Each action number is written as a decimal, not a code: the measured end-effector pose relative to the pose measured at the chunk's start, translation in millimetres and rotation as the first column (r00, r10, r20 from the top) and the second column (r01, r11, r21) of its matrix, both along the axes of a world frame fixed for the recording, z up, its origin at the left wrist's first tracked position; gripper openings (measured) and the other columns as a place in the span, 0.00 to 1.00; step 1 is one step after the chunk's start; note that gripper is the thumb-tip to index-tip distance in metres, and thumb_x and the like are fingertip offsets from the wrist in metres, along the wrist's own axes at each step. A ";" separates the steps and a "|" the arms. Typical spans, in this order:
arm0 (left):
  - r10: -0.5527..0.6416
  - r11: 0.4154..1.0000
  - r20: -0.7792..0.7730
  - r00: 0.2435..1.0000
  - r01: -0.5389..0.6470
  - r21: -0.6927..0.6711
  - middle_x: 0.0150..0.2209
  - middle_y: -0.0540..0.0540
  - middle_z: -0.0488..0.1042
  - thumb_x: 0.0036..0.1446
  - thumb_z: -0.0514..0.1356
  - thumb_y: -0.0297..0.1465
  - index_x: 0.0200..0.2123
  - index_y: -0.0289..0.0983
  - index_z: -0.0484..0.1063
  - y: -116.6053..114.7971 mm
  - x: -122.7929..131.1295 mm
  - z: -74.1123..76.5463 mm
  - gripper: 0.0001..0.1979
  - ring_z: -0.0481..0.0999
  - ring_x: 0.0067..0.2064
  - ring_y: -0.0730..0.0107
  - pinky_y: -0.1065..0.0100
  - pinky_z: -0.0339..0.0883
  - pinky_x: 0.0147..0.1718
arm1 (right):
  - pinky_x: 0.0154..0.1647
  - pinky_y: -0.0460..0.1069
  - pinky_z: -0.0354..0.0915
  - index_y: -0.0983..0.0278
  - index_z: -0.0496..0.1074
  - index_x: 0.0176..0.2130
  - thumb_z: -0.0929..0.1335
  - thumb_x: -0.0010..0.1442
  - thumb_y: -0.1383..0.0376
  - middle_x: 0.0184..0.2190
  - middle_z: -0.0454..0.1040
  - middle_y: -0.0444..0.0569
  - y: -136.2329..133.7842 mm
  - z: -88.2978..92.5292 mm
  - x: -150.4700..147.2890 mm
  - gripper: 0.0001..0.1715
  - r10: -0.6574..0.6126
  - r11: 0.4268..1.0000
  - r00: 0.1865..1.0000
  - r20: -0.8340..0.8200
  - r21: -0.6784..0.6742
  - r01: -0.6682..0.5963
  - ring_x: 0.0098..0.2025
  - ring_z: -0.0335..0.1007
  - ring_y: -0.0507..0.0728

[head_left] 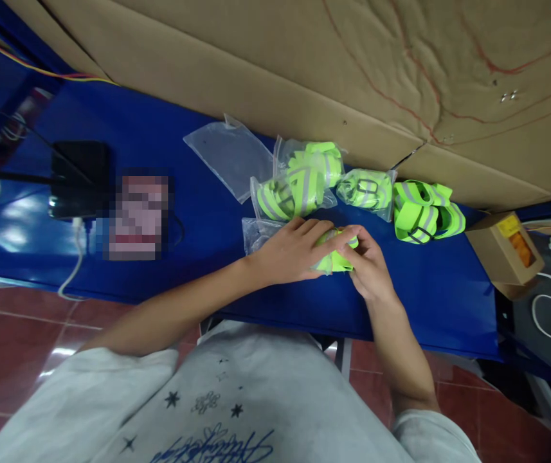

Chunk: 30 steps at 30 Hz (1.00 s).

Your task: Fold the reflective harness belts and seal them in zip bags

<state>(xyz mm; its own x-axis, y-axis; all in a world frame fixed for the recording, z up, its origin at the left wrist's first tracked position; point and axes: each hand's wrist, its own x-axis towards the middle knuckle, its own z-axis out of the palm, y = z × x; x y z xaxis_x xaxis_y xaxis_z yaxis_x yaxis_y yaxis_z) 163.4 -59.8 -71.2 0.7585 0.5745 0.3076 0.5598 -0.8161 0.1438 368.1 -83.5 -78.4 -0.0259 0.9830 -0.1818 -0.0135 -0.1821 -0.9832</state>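
Between my two hands is a folded neon-yellow reflective strap (341, 260), close to the front of the blue table. My left hand (292, 251) lies over its left side, fingers curled on it. At the right end, my right hand (371, 263) pinches the strap with thumb and fingers. A clear plastic bag (256, 233) sticks out to the left from under my left hand; how far the strap sits inside it is hidden. Just behind are bagged reflective straps (299, 190) and a smaller bagged strap (366, 188). A loose strap bundle (422, 215) with a black buckle lies to the right.
An empty clear bag (231, 154) lies flat at the back. A black device (80, 173) with cables and a blurred-out item (139, 218) are on the left. An open cardboard box (506, 251) stands at the right end. Cardboard panelling (256, 71) rises behind the table.
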 end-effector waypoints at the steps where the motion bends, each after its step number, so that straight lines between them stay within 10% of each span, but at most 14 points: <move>1: -0.006 1.000 -0.015 1.000 0.006 0.015 0.60 0.35 0.72 0.58 0.72 0.41 0.77 0.40 0.43 -0.2 -0.7 0.8 0.55 0.75 0.57 0.48 0.54 0.68 0.55 | 0.35 0.47 0.72 0.58 0.71 0.43 0.80 0.52 0.45 0.37 0.76 0.42 1.2 -1.4 -0.2 0.29 0.003 1.000 1.000 0.005 -0.002 -0.003 0.35 0.73 0.52; 16: 0.017 0.998 -0.055 0.998 -0.013 0.066 0.60 0.34 0.71 0.58 0.71 0.41 0.77 0.40 0.44 3.2 2.0 -9.6 0.53 0.75 0.55 0.46 0.55 0.66 0.52 | 0.40 0.49 0.71 0.61 0.72 0.46 0.72 0.64 0.60 0.44 0.77 0.49 -3.7 -15.5 -10.5 0.12 -0.265 0.889 0.855 0.447 0.456 0.037 0.42 0.74 0.55; 23: 0.091 0.994 0.078 0.993 -0.085 -0.067 0.57 0.37 0.72 0.58 0.71 0.42 0.76 0.38 0.47 8.6 0.5 -10.1 0.52 0.73 0.57 0.50 0.57 0.65 0.55 | 0.40 0.51 0.75 0.59 0.78 0.41 0.74 0.65 0.58 0.41 0.80 0.48 -0.7 -6.6 0.1 0.08 -0.082 0.896 0.895 0.439 0.426 -0.127 0.41 0.78 0.56; 30: 0.047 0.999 0.045 0.998 -0.046 -0.010 0.52 0.39 0.75 0.66 0.64 0.40 0.77 0.37 0.45 10.4 -3.5 -5.9 0.45 0.74 0.50 0.53 0.58 0.64 0.49 | 0.59 0.58 0.74 0.60 0.81 0.48 0.68 0.72 0.59 0.55 0.78 0.54 -2.5 1.6 1.6 0.13 0.250 0.738 0.779 0.575 0.408 -0.538 0.58 0.76 0.61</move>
